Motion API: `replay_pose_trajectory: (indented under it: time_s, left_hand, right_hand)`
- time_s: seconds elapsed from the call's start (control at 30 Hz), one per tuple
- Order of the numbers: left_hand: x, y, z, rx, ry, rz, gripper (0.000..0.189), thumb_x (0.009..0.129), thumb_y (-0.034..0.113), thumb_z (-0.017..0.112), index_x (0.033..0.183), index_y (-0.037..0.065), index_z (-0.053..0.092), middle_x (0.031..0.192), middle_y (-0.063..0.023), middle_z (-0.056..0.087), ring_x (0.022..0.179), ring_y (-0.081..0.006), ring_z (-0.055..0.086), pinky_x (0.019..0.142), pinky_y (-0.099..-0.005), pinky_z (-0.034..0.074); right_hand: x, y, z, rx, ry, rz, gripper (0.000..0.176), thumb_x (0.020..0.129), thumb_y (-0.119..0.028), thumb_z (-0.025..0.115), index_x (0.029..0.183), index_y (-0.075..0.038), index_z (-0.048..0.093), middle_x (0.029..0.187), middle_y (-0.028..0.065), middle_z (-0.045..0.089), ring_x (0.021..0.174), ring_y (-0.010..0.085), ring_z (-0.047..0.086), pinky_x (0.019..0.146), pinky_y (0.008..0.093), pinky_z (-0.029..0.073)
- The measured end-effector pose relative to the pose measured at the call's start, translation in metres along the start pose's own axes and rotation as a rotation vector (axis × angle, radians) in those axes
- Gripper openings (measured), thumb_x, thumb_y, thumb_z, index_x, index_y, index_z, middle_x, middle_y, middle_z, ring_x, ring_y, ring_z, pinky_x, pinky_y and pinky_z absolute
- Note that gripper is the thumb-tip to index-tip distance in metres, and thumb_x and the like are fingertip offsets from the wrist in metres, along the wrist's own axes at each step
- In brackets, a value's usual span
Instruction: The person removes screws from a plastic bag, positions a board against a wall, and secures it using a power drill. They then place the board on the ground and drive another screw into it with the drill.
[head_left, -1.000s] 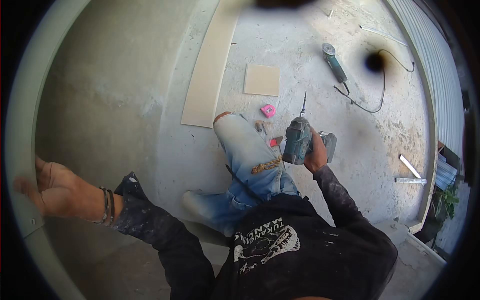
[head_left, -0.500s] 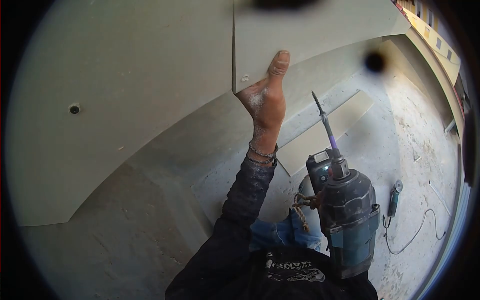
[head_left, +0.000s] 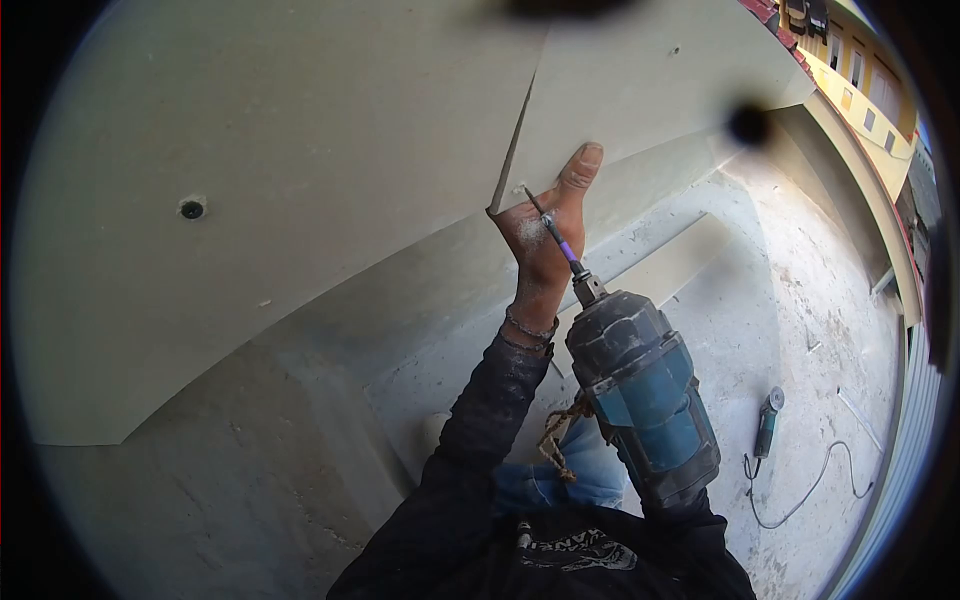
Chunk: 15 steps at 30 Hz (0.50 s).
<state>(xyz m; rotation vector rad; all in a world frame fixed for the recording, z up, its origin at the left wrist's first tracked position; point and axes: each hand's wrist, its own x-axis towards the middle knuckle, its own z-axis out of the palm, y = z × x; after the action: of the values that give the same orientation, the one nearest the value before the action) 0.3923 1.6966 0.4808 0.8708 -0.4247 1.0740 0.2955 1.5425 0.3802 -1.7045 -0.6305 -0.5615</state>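
My left hand (head_left: 548,230), dusted with white powder, grips the lower edge of a pale grey-green board (head_left: 620,100). Its thumb lies on the board's face and its fingers are hidden behind. A teal-and-black cordless impact driver (head_left: 650,400) is held up by my right arm; its body covers my right hand, and only the dark sleeve (head_left: 690,510) shows. From its purple-banded bit (head_left: 567,248) extends a long screw (head_left: 535,202), its tip at a small chipped mark near the board's lower corner. To the left, a second board (head_left: 300,150) meets the first along a narrow tapering gap.
On the concrete floor lie an angle grinder (head_left: 767,420) with its cord (head_left: 800,510) and a flat offcut strip (head_left: 670,270). A low wall edge (head_left: 880,200) runs along the right. A dark screw head or hole (head_left: 191,209) marks the left board.
The impact driver has swung up and left, bringing the screw from open air to the board's corner. My left hand keeps its grip; the view has shifted slightly.
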Motion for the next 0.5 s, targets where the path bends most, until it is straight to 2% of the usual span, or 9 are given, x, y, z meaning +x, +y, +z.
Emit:
replay_pose_trajectory:
  time_s: [0.5]
  left_hand:
    - [0.000,-0.004,0.002,0.019,0.029,-0.052,0.025,0.080,0.001,0.079,0.099,-0.005,0.063,0.099,-0.0085,0.065,0.088,-0.0158,0.060,0.089,-0.0357,0.052]
  right_hand:
    - [0.026,-0.006,0.014,-0.007,-0.033,-0.056,0.039,0.077,-0.014,0.072,0.112,-0.003,0.061,0.082,0.0115,0.065,0.069,0.0226,0.064,0.065,0.0317,0.050]
